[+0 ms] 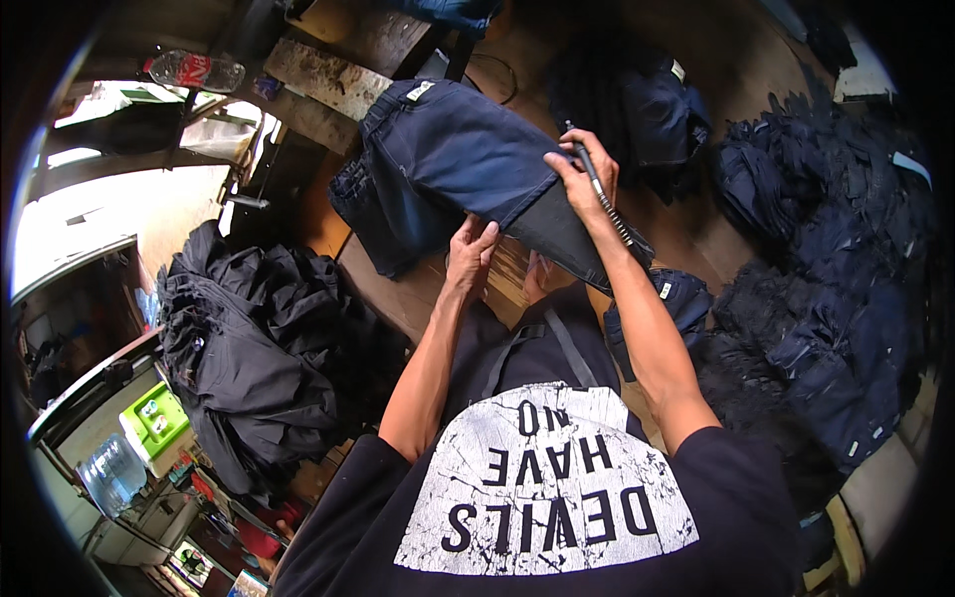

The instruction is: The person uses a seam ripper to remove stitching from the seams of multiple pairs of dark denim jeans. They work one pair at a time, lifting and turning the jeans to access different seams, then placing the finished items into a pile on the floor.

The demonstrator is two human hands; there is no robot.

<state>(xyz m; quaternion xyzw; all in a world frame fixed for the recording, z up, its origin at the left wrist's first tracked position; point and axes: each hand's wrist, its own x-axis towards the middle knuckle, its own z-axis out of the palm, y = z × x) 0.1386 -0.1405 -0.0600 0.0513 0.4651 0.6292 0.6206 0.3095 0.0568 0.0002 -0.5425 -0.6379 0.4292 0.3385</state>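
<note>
Dark navy trousers with an elastic waist and a small pale label lie spread out in front of me, over my lap and a wooden surface. My left hand is closed on their lower edge, thumb on top, fingers hidden beneath. In my right hand is a slim black pen-like tool with a coiled, spring-like tail running down along my wrist. The same hand rests on the right part of the cloth, beside a darker black panel. I cannot make out the tool's exact kind.
A heap of black garments rises on the left. Piles of navy garments fill the right, and another dark stack stands beyond my right hand. At far left are a plastic bottle, a green tray and a water jug.
</note>
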